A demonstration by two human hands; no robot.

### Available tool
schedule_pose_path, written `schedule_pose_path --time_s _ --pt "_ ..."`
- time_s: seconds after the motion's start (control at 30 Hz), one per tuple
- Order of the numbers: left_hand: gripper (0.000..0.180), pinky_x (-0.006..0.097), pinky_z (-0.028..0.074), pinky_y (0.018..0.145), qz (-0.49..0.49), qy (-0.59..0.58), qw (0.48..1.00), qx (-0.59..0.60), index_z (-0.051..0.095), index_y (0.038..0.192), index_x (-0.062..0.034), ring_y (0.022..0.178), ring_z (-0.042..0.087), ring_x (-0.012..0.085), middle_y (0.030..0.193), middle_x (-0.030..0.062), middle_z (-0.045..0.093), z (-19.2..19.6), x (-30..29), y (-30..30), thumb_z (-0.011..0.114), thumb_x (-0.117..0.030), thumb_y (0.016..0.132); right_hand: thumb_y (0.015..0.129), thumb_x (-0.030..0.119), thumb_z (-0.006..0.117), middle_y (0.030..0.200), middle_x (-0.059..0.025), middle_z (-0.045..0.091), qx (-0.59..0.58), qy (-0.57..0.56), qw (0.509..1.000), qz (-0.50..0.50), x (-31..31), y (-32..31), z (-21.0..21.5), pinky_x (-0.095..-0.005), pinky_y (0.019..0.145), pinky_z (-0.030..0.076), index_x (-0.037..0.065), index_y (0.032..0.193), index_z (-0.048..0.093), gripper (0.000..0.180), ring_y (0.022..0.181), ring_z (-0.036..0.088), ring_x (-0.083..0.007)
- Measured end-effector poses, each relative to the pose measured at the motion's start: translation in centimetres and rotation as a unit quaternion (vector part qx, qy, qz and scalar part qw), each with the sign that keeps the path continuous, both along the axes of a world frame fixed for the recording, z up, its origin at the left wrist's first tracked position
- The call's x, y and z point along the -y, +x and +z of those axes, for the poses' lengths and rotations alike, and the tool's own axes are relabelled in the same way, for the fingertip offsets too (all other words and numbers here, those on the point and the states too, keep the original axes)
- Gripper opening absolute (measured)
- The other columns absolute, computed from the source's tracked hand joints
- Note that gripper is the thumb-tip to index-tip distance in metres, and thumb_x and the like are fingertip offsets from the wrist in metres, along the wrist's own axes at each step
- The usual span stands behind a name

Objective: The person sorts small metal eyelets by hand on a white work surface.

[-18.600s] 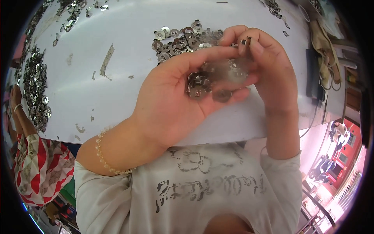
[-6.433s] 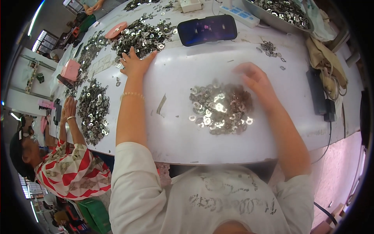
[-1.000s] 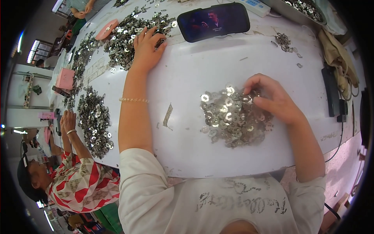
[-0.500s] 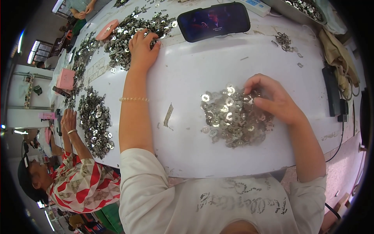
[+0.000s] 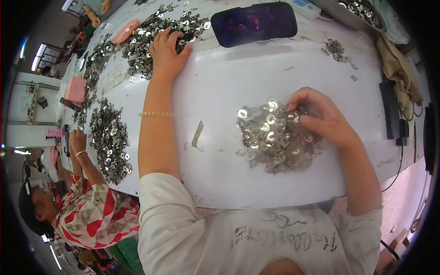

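Note:
At the far left of the table, my left hand [image 5: 168,57] rests on the near right edge of a large heap of small shiny metal pieces [image 5: 151,34], flat and ring-like with holes. Its fingers are spread and bent, with thumb apart; I see nothing gripped in it. My right hand [image 5: 326,120] lies over the right side of a smaller pile of similar metal pieces [image 5: 270,142] in front of me. Thumb and forefinger stand apart there, with pieces showing between and under them. The other fingers of that hand are partly hidden.
A phone [image 5: 254,25] showing a video lies beyond the piles. A pink dish [image 5: 125,31] sits by the large heap. Another heap [image 5: 110,142] lies before a co-worker's hands [image 5: 78,142] at left. A metal tray [image 5: 360,13], a few loose pieces [image 5: 337,49] and a black power adapter [image 5: 389,110] line the right.
The fingers of my left hand have shifted slightly on the heap and bent more. My right hand has stayed almost still. At the top left, another person's hands have moved apart.

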State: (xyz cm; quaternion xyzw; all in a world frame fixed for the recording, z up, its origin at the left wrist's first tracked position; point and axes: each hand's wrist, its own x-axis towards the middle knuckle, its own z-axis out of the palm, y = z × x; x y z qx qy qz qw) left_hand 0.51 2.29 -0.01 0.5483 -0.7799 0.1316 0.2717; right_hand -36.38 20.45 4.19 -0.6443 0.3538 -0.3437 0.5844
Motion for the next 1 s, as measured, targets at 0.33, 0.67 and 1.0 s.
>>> schedule_pose_path --time_s 0.33,0.67,1.0 --pt "0.061 0.051 0.013 0.111 0.099 0.056 0.993 0.038 0.051 0.127 -0.0132 0.136 0.025 0.0322 0.141 0.0144 0.039 -0.5 0.1 0.8 0.06 -0.052 0.081 0.083 0.023 0.065 0.097 -0.0031 0.055 -0.001 -0.005 1.0 -0.003 -0.2 -0.1 -0.1 -0.0265 0.086 0.042 0.002 0.107 0.055 0.033 0.095 0.05 -0.0123" --pt "0.058 0.051 0.012 0.111 0.094 0.071 0.992 0.039 0.05 0.129 -0.0147 0.137 0.023 0.0308 0.143 0.0138 0.037 -0.4 0.0 0.9 0.057 -0.051 0.083 0.083 0.024 0.065 0.097 -0.0028 0.055 0.007 0.01 1.0 -0.004 -0.3 0.1 0.2 -0.0266 0.086 0.041 0.003 0.106 0.056 0.033 0.093 0.05 -0.0121" --pt "0.034 0.047 0.022 0.107 0.056 0.016 0.998 0.004 0.062 0.107 -0.0146 0.127 0.037 0.0278 0.13 0.0101 0.049 -0.7 0.6 1.5 0.067 -0.032 0.079 0.083 0.025 0.066 0.096 -0.0022 0.055 -0.001 0.01 1.0 -0.008 -0.4 0.1 0.2 -0.0265 0.085 0.041 0.003 0.105 0.056 0.032 0.093 0.05 -0.0119"
